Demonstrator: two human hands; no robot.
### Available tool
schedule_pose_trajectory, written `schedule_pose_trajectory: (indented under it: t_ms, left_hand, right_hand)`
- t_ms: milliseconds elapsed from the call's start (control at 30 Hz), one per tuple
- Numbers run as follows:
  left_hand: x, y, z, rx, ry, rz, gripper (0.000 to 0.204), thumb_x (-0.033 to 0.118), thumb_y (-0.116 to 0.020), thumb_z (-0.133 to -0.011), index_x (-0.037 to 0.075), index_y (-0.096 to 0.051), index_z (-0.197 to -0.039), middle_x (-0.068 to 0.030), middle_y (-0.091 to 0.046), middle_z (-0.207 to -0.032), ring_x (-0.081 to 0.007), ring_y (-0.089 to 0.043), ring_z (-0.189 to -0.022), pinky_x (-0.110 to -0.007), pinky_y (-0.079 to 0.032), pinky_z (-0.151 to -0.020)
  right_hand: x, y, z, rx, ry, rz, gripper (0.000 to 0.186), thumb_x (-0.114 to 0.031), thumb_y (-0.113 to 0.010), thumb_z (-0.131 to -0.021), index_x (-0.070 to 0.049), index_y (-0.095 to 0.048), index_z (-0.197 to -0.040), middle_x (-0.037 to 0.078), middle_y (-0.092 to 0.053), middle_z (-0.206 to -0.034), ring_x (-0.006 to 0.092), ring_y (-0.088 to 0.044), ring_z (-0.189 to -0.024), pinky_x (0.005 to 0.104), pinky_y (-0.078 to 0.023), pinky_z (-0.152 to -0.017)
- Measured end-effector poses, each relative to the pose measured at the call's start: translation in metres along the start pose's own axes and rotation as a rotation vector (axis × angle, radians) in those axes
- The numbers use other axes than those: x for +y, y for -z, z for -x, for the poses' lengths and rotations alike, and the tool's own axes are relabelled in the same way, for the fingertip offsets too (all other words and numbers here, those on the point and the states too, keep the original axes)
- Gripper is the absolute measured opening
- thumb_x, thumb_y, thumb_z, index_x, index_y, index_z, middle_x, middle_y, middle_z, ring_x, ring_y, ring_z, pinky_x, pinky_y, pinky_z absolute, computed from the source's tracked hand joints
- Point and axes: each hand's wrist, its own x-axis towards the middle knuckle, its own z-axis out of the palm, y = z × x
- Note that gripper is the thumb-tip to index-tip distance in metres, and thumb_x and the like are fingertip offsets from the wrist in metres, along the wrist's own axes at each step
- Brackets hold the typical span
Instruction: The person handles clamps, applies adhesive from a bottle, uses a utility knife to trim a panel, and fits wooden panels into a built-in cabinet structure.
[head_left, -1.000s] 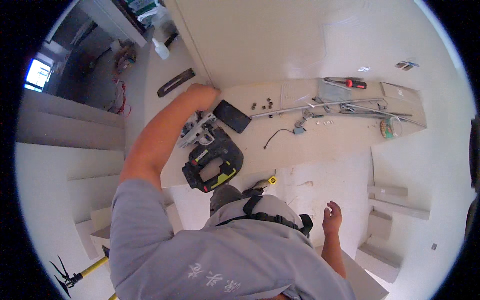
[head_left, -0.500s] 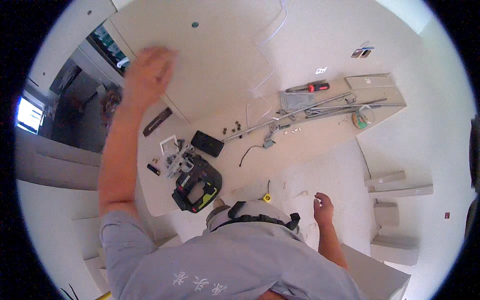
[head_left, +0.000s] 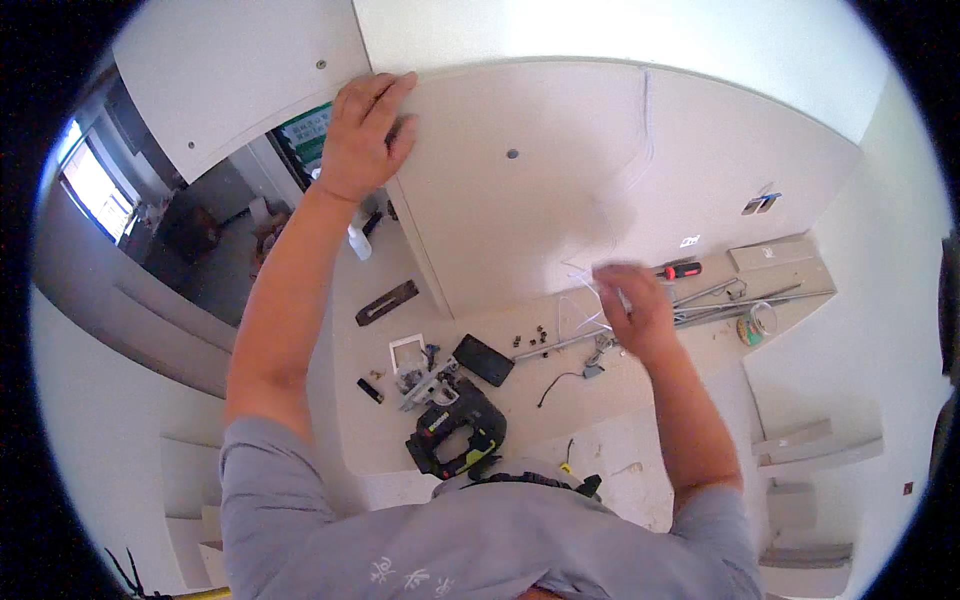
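Observation:
My left hand (head_left: 370,135) rests at the upper left corner of a large pale panel (head_left: 480,220), its fingers stretched across the edge and the thumb apart. My right hand (head_left: 637,312) hovers before the panel's lower part, close to a thin white wire (head_left: 577,300). Motion blurs its fingers, so whether they pinch the wire does not show. The wire also runs down the panel from its top edge. Below on the pale surface lies a black and green jigsaw (head_left: 458,430), beside a flat black rectangular object (head_left: 484,360).
Metal rods (head_left: 700,312), a red-handled screwdriver (head_left: 685,270) and a clear jar (head_left: 757,325) lie at the right. A dark slotted bar (head_left: 387,303) and a small white frame (head_left: 407,353) sit at the left. Wires stick out of a wall opening (head_left: 762,203).
My left hand has come to the panel's upper corner. My right hand has risen from low at the right to the panel. The view has shifted, bringing the panel's top edge into sight.

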Motion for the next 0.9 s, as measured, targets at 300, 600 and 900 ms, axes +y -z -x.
schedule_pose_trajectory:
  t_ms: [300,600,900]
  left_hand:
    - [-0.01,-0.018,0.025,0.245,0.208,0.199,0.052,0.017,-0.077,-0.077,0.012,-0.065,-0.127,-0.0137,-0.058,-0.127,-0.0353,-0.05,-0.121,-0.046,-0.04,-0.107]
    - [0.001,-0.017,0.025,0.264,0.203,0.122,0.044,0.011,-0.072,-0.078,0.001,-0.06,-0.119,-0.0202,-0.05,-0.125,-0.038,-0.048,-0.117,-0.05,-0.041,-0.102]
    - [-0.008,-0.024,0.016,0.292,0.226,0.325,0.037,0.007,-0.069,-0.073,0.003,-0.06,-0.109,-0.0177,-0.058,-0.111,-0.0377,-0.054,-0.107,-0.049,-0.043,-0.097]
  right_hand:
    - [-0.084,-0.025,-0.289,-0.123,-0.067,-0.372,0.048,-0.037,-0.044,-0.106,-0.007,-0.058,-0.071,0.005,-0.055,-0.061,0.0194,-0.048,-0.059,0.035,-0.042,-0.062]
    - [-0.116,-0.053,-0.373,-0.293,-0.122,-1.281,0.047,-0.033,-0.045,-0.105,-0.02,-0.033,-0.062,-0.004,-0.029,-0.055,0.0133,-0.025,-0.048,0.0291,-0.023,-0.045]
    - [-0.066,-0.09,-0.357,-0.425,-0.385,-1.135,0.036,-0.027,-0.049,-0.102,-0.017,-0.046,-0.067,-0.002,-0.04,-0.057,0.0147,-0.037,-0.048,0.0298,-0.028,-0.044]
